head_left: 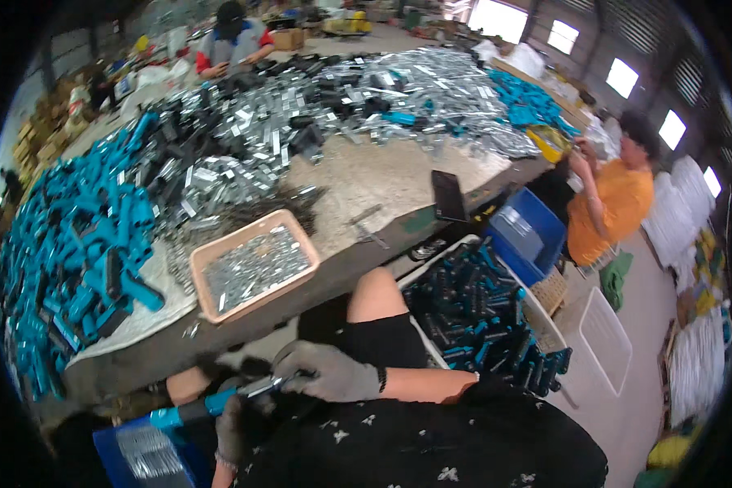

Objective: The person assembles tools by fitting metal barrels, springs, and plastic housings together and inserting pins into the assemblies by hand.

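My left hand [231, 424], in a grey glove, is wrapped round a teal plastic handle [179, 413] low in front of me. A silvery metal piece [262, 387] sits at the handle's right end. Also gloved in grey, my right hand [324, 371] has its fingers closed at that metal end; a small dark bit shows by the fingertips, too small to name. Under the handle's left end is a blue bin [110, 455] with shiny metal strips [149, 453]. A peach tray [199, 285] full of small metal parts [256, 264] stands on the table's near edge.
Teal handles [81, 244] are heaped at the table's left, metal and black parts [301, 106] behind. A dark flat device [448, 195] lies near the edge. To my right are a crate of black-and-teal tools [472, 309], a blue crate [537, 252] and an orange-shirted person [614, 203]. Another person [234, 45] works across the table.
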Available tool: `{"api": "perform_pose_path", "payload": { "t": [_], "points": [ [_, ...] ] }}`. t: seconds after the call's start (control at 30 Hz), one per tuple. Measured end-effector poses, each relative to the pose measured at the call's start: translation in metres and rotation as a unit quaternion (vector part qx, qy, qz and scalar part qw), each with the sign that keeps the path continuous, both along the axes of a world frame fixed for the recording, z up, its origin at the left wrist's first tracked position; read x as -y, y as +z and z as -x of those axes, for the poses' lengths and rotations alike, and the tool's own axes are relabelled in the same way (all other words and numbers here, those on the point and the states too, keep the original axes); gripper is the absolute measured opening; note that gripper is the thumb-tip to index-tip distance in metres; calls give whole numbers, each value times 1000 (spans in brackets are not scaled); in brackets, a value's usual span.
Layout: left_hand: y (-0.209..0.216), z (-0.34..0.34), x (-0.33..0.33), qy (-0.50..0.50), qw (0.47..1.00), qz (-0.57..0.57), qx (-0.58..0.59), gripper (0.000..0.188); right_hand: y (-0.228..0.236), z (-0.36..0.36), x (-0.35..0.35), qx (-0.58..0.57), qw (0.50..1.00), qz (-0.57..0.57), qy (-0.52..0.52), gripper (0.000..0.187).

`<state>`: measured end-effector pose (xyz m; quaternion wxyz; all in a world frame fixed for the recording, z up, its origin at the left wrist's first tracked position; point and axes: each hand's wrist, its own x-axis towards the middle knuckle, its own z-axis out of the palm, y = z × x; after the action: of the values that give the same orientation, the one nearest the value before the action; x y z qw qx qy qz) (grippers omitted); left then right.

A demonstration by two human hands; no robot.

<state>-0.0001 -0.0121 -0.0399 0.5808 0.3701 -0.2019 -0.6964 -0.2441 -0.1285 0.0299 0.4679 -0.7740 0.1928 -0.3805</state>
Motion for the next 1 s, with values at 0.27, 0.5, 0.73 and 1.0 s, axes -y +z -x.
{"api": "perform_pose_path", "payload": {
  "t": [0.27, 0.5, 0.73, 1.0],
  "points": [
    [-42, 18, 27, -90, 995, 39, -24, 46, -11, 3, -20, -53, 995, -86, -21, 26],
    [-60, 6, 3, -16, 995, 77, -55, 46, -40, 4, -17, -68, 979, -167, 95, 23],
    [-63, -9, -28, 89, 985, 118, -84, 49, -30, -13, -25, -42, 947, -294, 122, 33],
    [74, 70, -15, 92, 979, 179, 34, 43, -42, -22, -24, -44, 998, 48, 14, 19]
  ]
}}
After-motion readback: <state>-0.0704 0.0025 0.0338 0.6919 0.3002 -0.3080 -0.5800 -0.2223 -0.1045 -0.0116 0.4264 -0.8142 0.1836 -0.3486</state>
